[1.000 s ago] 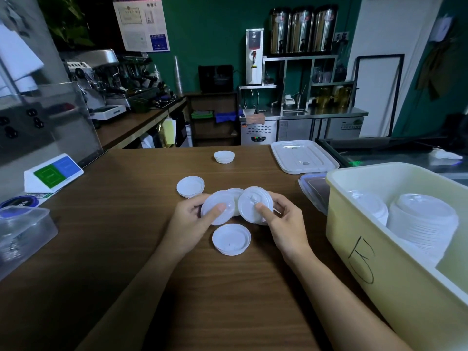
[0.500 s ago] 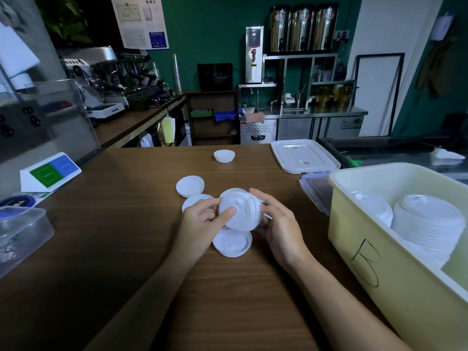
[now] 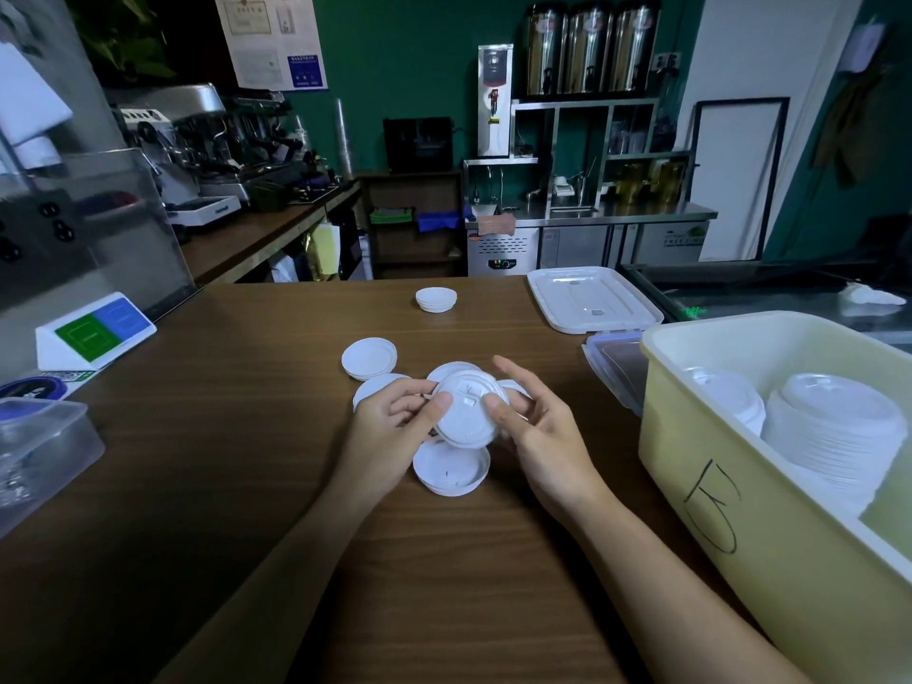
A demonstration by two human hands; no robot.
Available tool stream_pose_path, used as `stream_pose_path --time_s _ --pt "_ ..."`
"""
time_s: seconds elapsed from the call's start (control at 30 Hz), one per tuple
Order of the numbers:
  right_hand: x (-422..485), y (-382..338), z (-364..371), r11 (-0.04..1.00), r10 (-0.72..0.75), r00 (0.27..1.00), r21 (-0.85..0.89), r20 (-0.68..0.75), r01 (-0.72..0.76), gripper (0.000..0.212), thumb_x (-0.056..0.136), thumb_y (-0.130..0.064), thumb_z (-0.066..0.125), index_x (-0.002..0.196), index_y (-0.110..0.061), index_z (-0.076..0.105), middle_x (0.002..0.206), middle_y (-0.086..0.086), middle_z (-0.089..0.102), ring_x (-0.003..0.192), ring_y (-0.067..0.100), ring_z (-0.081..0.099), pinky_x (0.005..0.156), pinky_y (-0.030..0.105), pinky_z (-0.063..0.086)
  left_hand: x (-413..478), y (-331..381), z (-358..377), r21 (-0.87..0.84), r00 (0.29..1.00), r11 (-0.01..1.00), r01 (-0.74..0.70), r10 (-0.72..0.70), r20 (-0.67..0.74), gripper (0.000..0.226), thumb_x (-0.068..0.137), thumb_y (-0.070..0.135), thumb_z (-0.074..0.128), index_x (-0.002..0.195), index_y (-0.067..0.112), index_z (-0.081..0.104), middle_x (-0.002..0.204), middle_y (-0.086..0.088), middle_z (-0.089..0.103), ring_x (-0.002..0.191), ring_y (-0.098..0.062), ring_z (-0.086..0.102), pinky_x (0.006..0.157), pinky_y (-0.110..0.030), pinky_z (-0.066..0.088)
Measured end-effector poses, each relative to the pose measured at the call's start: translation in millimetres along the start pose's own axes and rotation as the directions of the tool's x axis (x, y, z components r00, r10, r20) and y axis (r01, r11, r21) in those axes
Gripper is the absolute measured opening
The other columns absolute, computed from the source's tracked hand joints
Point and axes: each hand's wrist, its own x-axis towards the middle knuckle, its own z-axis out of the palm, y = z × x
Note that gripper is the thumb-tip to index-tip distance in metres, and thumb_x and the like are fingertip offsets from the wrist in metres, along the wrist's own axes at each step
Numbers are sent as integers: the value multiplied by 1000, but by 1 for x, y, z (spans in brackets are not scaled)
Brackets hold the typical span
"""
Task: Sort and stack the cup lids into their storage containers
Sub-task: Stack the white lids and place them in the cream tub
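Both hands hold a small stack of white cup lids (image 3: pixel 466 409) just above the wooden counter (image 3: pixel 197 461). My left hand (image 3: pixel 395 431) grips the stack's left rim, thumb on top. My right hand (image 3: pixel 533 431) pinches the right rim with its thumb on the top lid, the other fingers spread. Loose lids lie around: one upside down below the stack (image 3: pixel 451 469), one at the upper left (image 3: pixel 369 358), one partly under my left hand (image 3: pixel 375 387), a small pile farther back (image 3: pixel 436 299). A yellow bin (image 3: pixel 730 486) at the right holds stacked lids (image 3: pixel 834 427).
A white bin cover (image 3: pixel 592 298) and a clear lidded box (image 3: pixel 617 367) lie between the loose lids and the yellow bin. A clear container (image 3: pixel 39 451) sits at the left edge, with a green-and-blue sign (image 3: pixel 96 328) behind it. A coffee machine and steel counters stand beyond the counter.
The two lids held apart a second ago have been brought together into one stack between both hands. The stack has shifted slightly right and my right thumb now lies on top.
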Motion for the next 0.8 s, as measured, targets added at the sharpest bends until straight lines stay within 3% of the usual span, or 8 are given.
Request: stream_pose_path --time_s 0.2,0.37,0.5,0.6,0.7,0.8 --pt "-2 -1 -1 995 -23 999 -95 22 25 53 93 0 74 140 -20 60 115 4 77 106 15 74 96 39 60 -1 1 0 5 998 999 -43 43 -35 17 90 12 78 105 6 71 81 -11 74 67 -10 71 67 -18 55" --pt "2 2 -6 992 -37 999 -123 -32 33 51 91 -3 78 137 -21 64 120 8 74 113 24 72 99 53 58 -3 3 -2 -6 995 1000 4 -3 105 34 88 12 80 121 16 68 93 -10 76 86 -18 76 78 -22 59" --pt "1 3 -4 992 -47 999 -116 -22 44 55 82 -19 80 134 -26 66 130 13 68 118 26 69 100 52 58 -3 6 -2 -50 994 999 17 -12 108 37 88 5 79 122 10 66 90 -13 76 80 -21 77 74 -22 58" --pt "2 4 -6 991 -48 999 -129 -21 45 52 88 -7 80 135 -23 65 122 12 72 115 27 70 97 49 60 -3 5 -2 -30 993 1000 -3 6 120 36 89 7 79 123 11 66 89 -11 76 83 -21 77 76 -23 58" --pt "3 2 -9 994 -34 998 -101 -51 29 49 91 1 76 134 -20 66 114 7 76 110 21 72 90 40 62 -3 3 -5 156 988 985 -73 49 149 41 87 20 83 124 22 68 95 4 75 91 -15 75 79 -20 56" --pt "2 0 -10 986 -73 988 -162 -137 50 44 90 2 74 127 -22 68 114 -3 76 110 10 70 94 32 57 -3 0 -17 492 944 836 -245 90 317 57 71 48 91 122 34 69 103 16 69 99 -5 67 78 -16 51"
